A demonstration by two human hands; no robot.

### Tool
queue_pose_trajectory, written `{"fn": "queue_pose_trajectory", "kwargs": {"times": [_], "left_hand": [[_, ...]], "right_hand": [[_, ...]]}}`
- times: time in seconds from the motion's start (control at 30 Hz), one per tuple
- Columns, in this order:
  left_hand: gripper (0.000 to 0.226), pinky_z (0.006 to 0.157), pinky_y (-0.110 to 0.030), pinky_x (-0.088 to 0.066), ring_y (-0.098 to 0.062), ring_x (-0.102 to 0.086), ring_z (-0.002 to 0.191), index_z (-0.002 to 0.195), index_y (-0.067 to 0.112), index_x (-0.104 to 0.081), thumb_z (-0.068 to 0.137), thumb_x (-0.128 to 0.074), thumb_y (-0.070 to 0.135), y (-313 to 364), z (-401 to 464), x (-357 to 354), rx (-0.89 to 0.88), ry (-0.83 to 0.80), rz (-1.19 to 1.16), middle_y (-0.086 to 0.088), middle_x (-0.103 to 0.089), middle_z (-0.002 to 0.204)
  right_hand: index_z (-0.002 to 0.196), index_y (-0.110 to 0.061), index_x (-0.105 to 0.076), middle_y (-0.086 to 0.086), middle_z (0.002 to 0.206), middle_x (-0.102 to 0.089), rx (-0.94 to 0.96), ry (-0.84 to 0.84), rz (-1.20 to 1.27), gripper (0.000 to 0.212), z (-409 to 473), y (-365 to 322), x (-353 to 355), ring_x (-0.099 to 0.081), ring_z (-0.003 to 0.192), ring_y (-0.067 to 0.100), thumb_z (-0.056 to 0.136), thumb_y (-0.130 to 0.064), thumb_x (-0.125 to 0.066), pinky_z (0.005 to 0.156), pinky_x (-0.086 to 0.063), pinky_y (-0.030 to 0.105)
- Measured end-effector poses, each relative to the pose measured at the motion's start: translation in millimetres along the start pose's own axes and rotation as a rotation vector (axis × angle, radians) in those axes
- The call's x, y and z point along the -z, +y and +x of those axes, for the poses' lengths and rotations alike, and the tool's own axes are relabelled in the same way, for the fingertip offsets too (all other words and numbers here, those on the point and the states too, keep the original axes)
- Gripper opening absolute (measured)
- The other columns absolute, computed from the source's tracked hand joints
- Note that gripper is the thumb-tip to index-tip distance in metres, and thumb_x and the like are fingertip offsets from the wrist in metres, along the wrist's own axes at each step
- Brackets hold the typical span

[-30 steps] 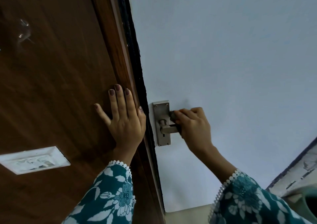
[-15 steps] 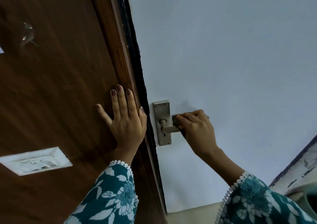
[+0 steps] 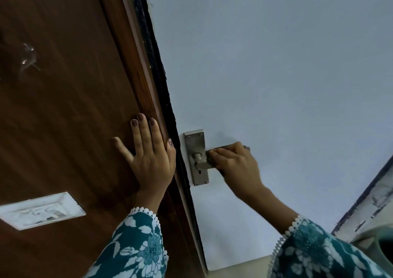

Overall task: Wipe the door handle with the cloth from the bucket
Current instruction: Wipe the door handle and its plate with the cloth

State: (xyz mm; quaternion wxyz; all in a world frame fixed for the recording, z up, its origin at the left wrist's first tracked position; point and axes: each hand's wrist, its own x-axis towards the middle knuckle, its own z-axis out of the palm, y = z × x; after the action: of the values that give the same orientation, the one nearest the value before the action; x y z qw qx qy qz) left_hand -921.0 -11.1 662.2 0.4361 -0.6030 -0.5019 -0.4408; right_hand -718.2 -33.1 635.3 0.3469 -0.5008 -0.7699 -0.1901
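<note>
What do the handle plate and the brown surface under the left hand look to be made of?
Handle plate: apparently brushed metal, steel or nickel by its dull grey sheen and screw heads. Brown surface: wood or wood-look laminate, glossy, with streaked grain and a light reflection; which one cannot be told. The left hand lies flat on it.

Brushed, matt metal on the door handle (image 3: 202, 164) and its backplate (image 3: 196, 141); dark cloth (image 3: 212, 157) bunched in the grip; glossy brown wood panel (image 3: 63, 107) left of it; smooth matt pale door (image 3: 276, 75) behind.
</note>
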Motion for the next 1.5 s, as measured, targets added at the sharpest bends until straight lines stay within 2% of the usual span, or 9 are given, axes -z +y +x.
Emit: {"fn": "queue_pose_trajectory", "kwargs": {"times": [0.37, 0.6, 0.8, 0.9, 1.03, 1.2, 1.3, 1.43, 1.5], "left_hand": [[0.061, 0.113, -0.059, 0.001, -0.024, -0.003, 0.147, 0.15, 0.007, -0.01, 0.1, -0.038, 0.027, -0.2, 0.2, 2.2, 0.002, -0.002, -0.01, -0.012, -0.016, 0.153], [0.059, 0.107, -0.066, -0.01, -0.024, -0.003, 0.147, 0.148, 0.002, -0.018, 0.098, -0.041, 0.022, 3.5, 0.9, 2.5, 0.049, -0.013, -0.02, -0.021, -0.028, 0.15], [0.06, 0.105, -0.068, -0.012, -0.025, -0.005, 0.147, 0.149, 0.002, -0.015, 0.098, -0.041, 0.02, 3.5, 1.1, 1.0, 0.031, 0.016, -0.002, -0.022, -0.028, 0.15], [0.062, 0.103, -0.072, -0.01, -0.026, -0.003, 0.147, 0.149, 0.001, -0.011, 0.098, -0.04, 0.022, 1.8, -0.4, 4.4, 0.004, -0.013, -0.027, -0.022, -0.023, 0.151], [0.065, 0.101, -0.072, -0.011, -0.025, -0.002, 0.147, 0.149, 0.003, -0.008, 0.098, -0.041, 0.025, -2.3, -0.4, 3.1, -0.03, -0.006, -0.025, -0.02, -0.021, 0.151], [0.065, 0.106, -0.066, -0.007, -0.025, -0.004, 0.147, 0.15, 0.004, -0.007, 0.097, -0.039, 0.024, -1.8, -1.3, -1.2, -0.037, 0.035, -0.013, -0.022, -0.025, 0.15], [0.065, 0.111, -0.059, 0.005, -0.025, -0.004, 0.147, 0.15, 0.003, -0.008, 0.097, -0.039, 0.025, -2.7, -1.5, -1.6, -0.039, 0.037, -0.003, -0.021, -0.024, 0.151], [0.064, 0.112, -0.056, 0.008, -0.026, -0.004, 0.147, 0.149, 0.002, -0.009, 0.097, -0.039, 0.024, -1.4, -1.3, -0.2, -0.043, 0.04, 0.003, -0.023, -0.025, 0.151], [0.064, 0.112, -0.056, 0.009, -0.026, -0.004, 0.147, 0.149, 0.001, -0.011, 0.097, -0.039, 0.024, -1.3, -1.3, 0.1, -0.039, 0.031, 0.011, -0.024, -0.025, 0.151]], "right_hand": [[0.09, -0.01, -0.069, 0.003, 0.082, -0.072, 0.026, -0.086, -0.06, 0.024, 7.1, -37.2, -4.5, -0.057, 0.07, 0.024, 0.067, -0.003, -0.07, 0.06, -0.05, 0.035], [0.077, -0.019, -0.07, -0.007, 0.066, -0.07, -0.113, -0.091, -0.136, 0.026, -3.7, 36.4, 16.9, -0.06, 0.078, 0.021, 0.06, -0.004, -0.082, 0.059, -0.038, 0.027], [0.078, -0.015, -0.071, -0.003, 0.073, -0.073, 0.021, 0.046, -0.067, 0.036, 1.2, -3.4, 5.4, -0.061, 0.077, 0.023, 0.071, -0.001, -0.039, 0.062, -0.044, 0.03], [0.089, -0.012, -0.073, -0.002, 0.085, -0.075, 0.023, 0.098, -0.038, 0.031, -2.3, -2.4, -3.9, -0.064, 0.083, 0.024, 0.068, 0.004, -0.058, 0.065, -0.048, 0.03], [0.1, -0.015, -0.073, -0.005, 0.097, -0.075, -0.144, 0.162, 0.016, 0.037, -19.0, 26.3, -8.3, -0.063, 0.088, 0.022, 0.065, -0.002, -0.079, 0.068, -0.048, 0.03], [0.112, -0.02, -0.069, 0.001, 0.104, -0.072, -0.641, 0.0, 0.415, 0.033, -36.1, 45.6, 1.6, -0.06, 0.094, 0.025, 0.083, -0.007, -0.062, 0.072, -0.054, 0.031], [0.116, -0.024, -0.066, 0.002, 0.087, -0.07, -1.012, 0.061, 0.737, 0.032, -45.7, 49.4, 12.1, -0.067, 0.074, 0.024, 0.089, -0.009, -0.058, 0.049, -0.057, 0.028], [0.122, -0.026, -0.064, -0.006, 0.097, -0.062, -0.989, 0.098, 0.734, 0.037, -48.8, 32.9, 11.2, -0.063, 0.089, 0.017, 0.088, -0.011, -0.061, 0.074, -0.057, 0.033], [0.118, -0.031, -0.065, -0.006, 0.093, -0.059, -0.868, 0.085, 0.627, 0.038, -44.0, 27.1, 3.3, -0.06, 0.093, 0.016, 0.087, -0.011, -0.06, 0.074, -0.055, 0.035]]}}
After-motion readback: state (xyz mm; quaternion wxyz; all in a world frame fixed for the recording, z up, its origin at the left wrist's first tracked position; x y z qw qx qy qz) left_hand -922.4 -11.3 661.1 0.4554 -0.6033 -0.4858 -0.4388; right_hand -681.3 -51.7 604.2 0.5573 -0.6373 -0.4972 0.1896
